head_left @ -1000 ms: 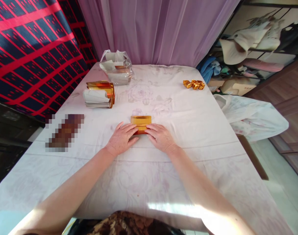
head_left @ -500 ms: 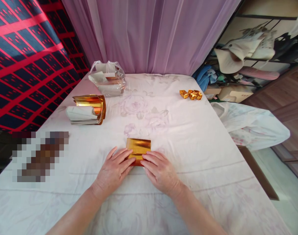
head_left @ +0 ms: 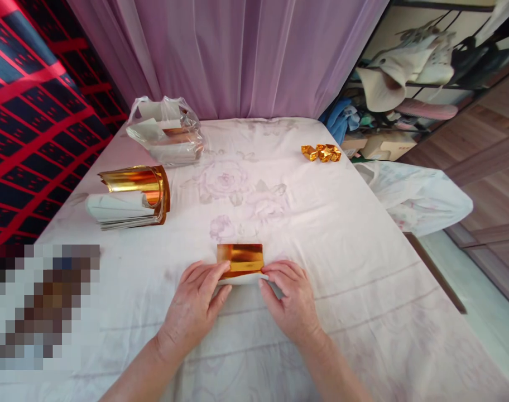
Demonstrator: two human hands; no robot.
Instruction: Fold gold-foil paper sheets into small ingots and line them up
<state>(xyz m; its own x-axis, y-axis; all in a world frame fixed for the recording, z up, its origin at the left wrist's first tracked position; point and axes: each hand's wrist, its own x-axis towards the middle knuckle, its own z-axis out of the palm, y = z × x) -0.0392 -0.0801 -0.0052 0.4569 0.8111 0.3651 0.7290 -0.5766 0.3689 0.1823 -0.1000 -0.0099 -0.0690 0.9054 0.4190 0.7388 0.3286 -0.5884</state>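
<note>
A folded sheet of gold foil paper (head_left: 240, 258) lies on the white flowered tablecloth (head_left: 321, 234) in front of me. My left hand (head_left: 195, 304) pinches its near left edge and my right hand (head_left: 291, 298) pinches its near right edge. The white underside of the sheet shows along the near edge between my fingers, lifted a little off the cloth.
A curled stack of gold and white sheets (head_left: 129, 196) lies at the left. A clear plastic bag (head_left: 164, 129) with more sheets sits at the back left. Several folded gold pieces (head_left: 321, 152) rest at the back right. A blurred patch (head_left: 41, 304) covers the near left.
My fingers have gone from pressing flat on the gold sheet to pinching its near edge, and the white underside now shows. The view has shifted and the table appears closer.
</note>
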